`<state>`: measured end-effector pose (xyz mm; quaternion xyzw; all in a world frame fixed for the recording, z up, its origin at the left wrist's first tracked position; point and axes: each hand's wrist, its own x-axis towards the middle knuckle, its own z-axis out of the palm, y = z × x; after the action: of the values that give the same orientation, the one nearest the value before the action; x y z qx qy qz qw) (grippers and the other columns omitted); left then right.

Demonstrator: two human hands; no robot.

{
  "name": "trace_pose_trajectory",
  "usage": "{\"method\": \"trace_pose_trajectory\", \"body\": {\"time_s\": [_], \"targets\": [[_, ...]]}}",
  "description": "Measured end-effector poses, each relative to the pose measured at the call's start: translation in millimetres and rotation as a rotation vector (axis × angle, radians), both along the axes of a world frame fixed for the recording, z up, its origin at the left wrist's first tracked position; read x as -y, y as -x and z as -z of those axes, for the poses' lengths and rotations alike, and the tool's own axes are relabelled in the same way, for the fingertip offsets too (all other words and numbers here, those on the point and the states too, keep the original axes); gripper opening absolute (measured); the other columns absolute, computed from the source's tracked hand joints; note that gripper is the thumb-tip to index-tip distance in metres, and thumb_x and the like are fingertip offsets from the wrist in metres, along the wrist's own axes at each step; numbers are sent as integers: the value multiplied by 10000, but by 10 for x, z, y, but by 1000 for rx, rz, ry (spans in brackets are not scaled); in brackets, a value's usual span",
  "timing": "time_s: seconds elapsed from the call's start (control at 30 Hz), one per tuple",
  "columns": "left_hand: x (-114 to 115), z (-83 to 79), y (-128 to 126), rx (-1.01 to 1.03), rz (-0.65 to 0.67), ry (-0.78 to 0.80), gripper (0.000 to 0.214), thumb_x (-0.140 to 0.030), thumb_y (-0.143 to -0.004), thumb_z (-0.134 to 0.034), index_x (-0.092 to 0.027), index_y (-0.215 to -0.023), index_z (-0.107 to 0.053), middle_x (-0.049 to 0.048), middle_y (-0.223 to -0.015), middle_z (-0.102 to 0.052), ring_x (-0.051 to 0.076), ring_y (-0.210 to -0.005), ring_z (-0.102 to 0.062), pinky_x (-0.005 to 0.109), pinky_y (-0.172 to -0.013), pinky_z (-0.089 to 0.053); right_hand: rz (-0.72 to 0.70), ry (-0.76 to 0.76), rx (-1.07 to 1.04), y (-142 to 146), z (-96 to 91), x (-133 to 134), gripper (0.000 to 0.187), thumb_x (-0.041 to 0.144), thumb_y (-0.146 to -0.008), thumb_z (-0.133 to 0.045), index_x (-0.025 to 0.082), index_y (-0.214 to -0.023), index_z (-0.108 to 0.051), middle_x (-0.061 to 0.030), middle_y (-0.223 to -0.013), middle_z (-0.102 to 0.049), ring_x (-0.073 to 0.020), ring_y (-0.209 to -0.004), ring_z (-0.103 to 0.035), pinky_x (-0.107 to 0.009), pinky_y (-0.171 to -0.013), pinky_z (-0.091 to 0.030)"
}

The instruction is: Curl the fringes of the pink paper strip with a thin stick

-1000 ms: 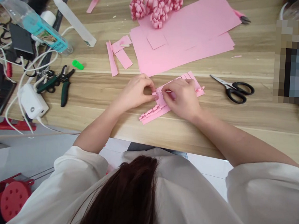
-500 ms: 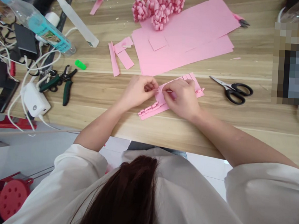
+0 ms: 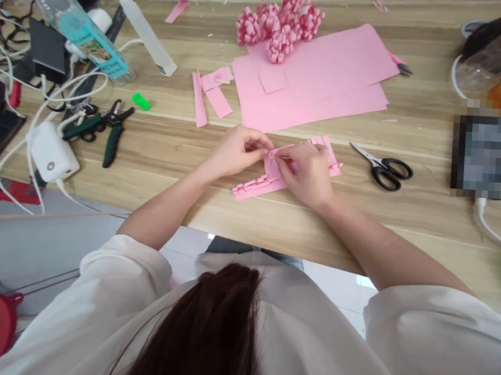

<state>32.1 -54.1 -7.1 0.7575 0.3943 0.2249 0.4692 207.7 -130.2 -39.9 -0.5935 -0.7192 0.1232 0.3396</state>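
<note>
A small pink paper piece (image 3: 272,174), cut into strips with several curled ends along its near-left edge, lies on the wooden table (image 3: 172,155). My left hand (image 3: 239,150) pinches one end of a thin pin-like stick (image 3: 282,155) at the paper's top edge. My right hand (image 3: 308,171) rests on the paper and pinches the stick's other end. Both hands have their fingers closed. What is wound on the stick is too small to tell.
Black-handled scissors (image 3: 383,169) lie right of the hands. Large pink sheets (image 3: 315,82), curled pink paper flowers (image 3: 282,24) and pink offcuts (image 3: 211,93) sit behind. At left are green pliers (image 3: 105,126), a white charger (image 3: 53,157) with cables, a green cap (image 3: 141,101) and bottles (image 3: 84,30).
The camera view has shifted, so everything sits lower and to the right in the picture. My hands stay on the pink piece, fingers working the thin stick slightly.
</note>
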Motion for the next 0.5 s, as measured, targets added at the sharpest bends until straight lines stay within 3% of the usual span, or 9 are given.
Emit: {"method": "trace_pose_trajectory", "body": {"time_s": [0.27, 0.5], "targets": [[8, 29, 3, 104, 47, 13, 106, -45, -801, -681, -94, -868, -746, 66, -816, -762, 124, -730, -717, 219, -682, -556, -11, 4, -18, -6, -22, 9, 149, 209, -930, -545, 229, -920, -692, -51, -998, -760, -277, -999, -659, -457, -944, -362], [47, 10, -9, 161, 63, 34, 88, -74, -786, -701, -100, -860, -740, 68, -818, -769, 118, -723, -722, 199, -656, -562, 2, -19, -13, -9, -13, 2, 129, 289, -944, -568, 227, -876, -659, -31, -886, -745, -251, -900, -672, -450, -946, -362]]}}
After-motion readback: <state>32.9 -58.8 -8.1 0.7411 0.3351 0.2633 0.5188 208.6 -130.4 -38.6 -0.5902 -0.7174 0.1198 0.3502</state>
